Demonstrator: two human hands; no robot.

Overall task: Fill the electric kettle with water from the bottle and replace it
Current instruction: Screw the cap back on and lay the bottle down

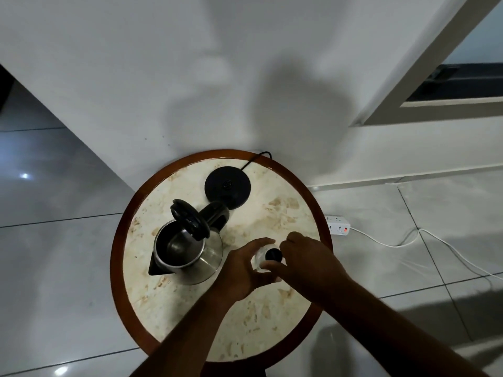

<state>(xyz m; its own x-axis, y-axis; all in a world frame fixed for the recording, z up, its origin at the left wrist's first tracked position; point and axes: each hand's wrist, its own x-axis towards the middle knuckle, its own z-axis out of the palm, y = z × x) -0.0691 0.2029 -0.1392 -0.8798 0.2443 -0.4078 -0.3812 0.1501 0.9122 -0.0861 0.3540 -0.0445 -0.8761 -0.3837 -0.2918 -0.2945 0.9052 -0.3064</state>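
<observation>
Head view: both hands' fingers clamp the bottle (259, 258), hiding its body; cap (273, 254) visible.

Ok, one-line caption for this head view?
Both hands, left hand and right hand, grip a black-capped clear bottle beside the open steel kettle, off its black base.

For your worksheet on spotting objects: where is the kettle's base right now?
In the head view the base sits at the table's far edge near the wall, empty, just behind and right of the open kettle.
</observation>
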